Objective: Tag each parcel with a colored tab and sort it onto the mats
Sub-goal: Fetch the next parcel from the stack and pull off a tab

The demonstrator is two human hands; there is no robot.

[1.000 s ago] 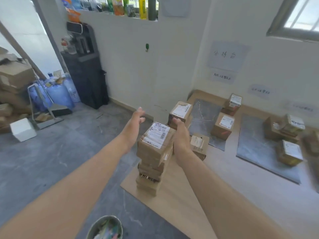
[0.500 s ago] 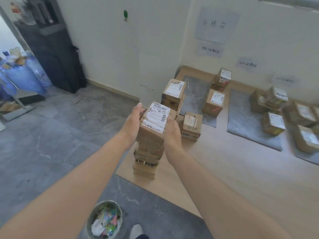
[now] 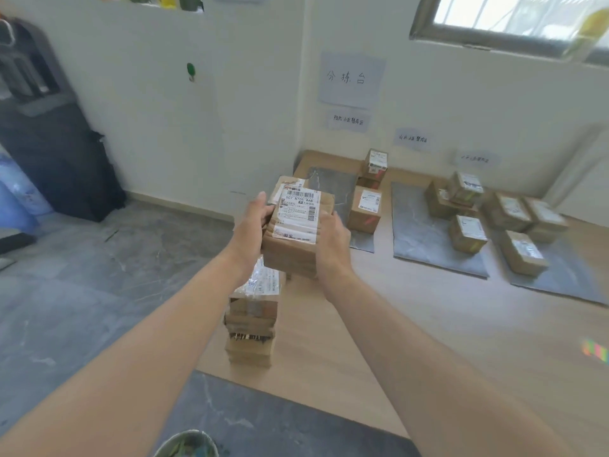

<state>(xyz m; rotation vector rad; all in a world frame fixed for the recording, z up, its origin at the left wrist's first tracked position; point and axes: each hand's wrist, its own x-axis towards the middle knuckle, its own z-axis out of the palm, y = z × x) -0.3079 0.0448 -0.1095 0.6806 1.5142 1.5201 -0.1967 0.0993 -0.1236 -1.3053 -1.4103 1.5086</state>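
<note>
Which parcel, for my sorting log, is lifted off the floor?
The barcode-labelled parcel gripped between the left hand and right hand, above the stack; every other one rests on the stack, mats or board.

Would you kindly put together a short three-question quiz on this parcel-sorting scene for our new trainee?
1. True or false: the left hand and the right hand grip one parcel between them.
2. Where does the stack of further parcels stand? A) on the wooden board; B) on a grey mat; C) on the window sill.
3. Fill in the blank: the top of the held parcel bears a white ____ with a barcode.

Key: 1. True. 2. A. 3. label.
</note>
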